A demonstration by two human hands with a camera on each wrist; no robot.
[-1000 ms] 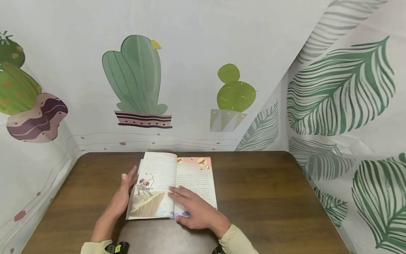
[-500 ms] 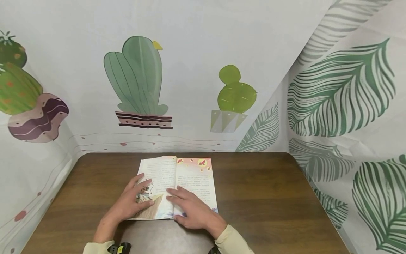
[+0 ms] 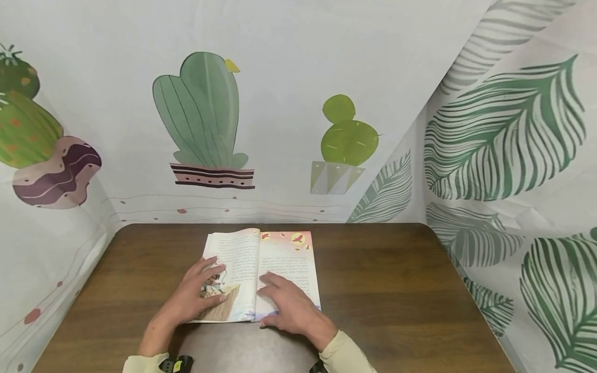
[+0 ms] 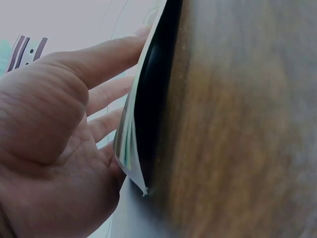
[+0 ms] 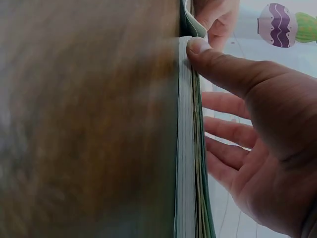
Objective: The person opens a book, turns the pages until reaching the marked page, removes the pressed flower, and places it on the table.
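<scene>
An illustrated book [image 3: 284, 248] lies spread on the table, with text on both pages and a drawn archer on a cliff on the left one. My left hand [image 3: 188, 295] rests on the left page, fingers spread over the archer picture. In the left wrist view, the thin left side of the book [image 4: 130, 134] lifts a little off the table under that hand. My right hand [image 3: 294, 305] lies on the lower right page, its fingers extended. The right wrist view shows its thumb touching the edge of the thick page block [image 5: 185, 139].
The brown wooden table [image 3: 387, 290] stretches out on both sides of the book. Behind it hangs a white cloth [image 3: 280, 103] printed with cacti, and a leaf-patterned cloth [image 3: 503, 129] covers the right side.
The left hand has moved right from the book's outer edge onto the left page, which now lies flatter. The right hand has shifted slightly right, off the book's middle fold.
</scene>
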